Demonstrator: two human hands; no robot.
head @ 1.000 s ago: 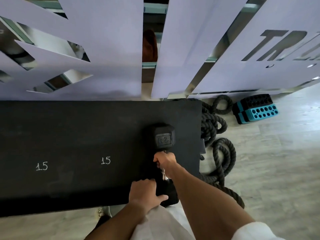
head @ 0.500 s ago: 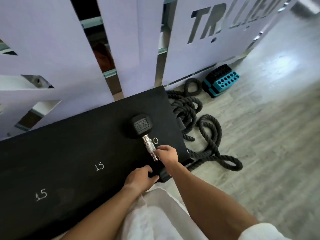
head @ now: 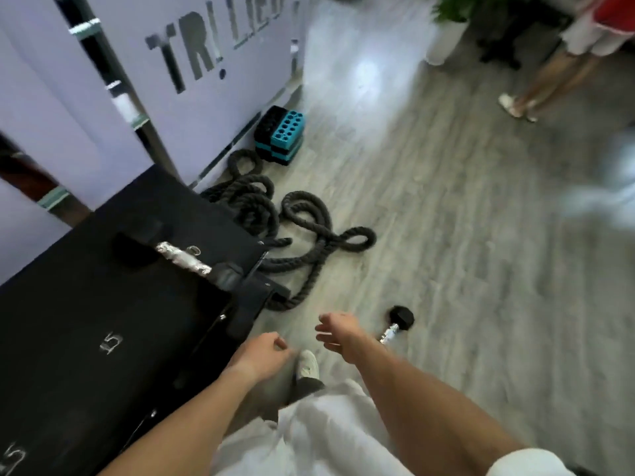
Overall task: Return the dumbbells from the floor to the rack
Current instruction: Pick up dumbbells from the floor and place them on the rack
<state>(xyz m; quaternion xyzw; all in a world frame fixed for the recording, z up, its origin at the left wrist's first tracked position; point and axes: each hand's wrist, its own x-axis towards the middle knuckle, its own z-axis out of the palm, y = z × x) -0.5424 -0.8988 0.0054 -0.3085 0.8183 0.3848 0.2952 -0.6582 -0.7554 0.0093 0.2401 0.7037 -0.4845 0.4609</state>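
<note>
A black hex dumbbell with a chrome handle [head: 182, 261] lies on the right end of the black rack [head: 86, 304], free of both hands. A second black dumbbell [head: 398, 321] lies on the grey floor to the right; my right forearm hides its near end. My right hand [head: 338, 333] hovers over the floor just left of that dumbbell, fingers spread, holding nothing. My left hand [head: 264, 350] hangs beside the rack's front edge with its fingers loosely curled and nothing in them.
A coiled black battle rope [head: 295, 221] lies on the floor beside the rack's right end. Teal and black blocks [head: 280, 135] stand against the white wall panel. Another person's legs [head: 549, 80] and a potted plant [head: 446, 32] are at the far right. My shoe [head: 307, 364] is below my hands.
My right hand has let go of the dumbbell's handle, leaving it on the rack. Both hands have drawn back from the rack, and my view has swung right toward the floor dumbbell.
</note>
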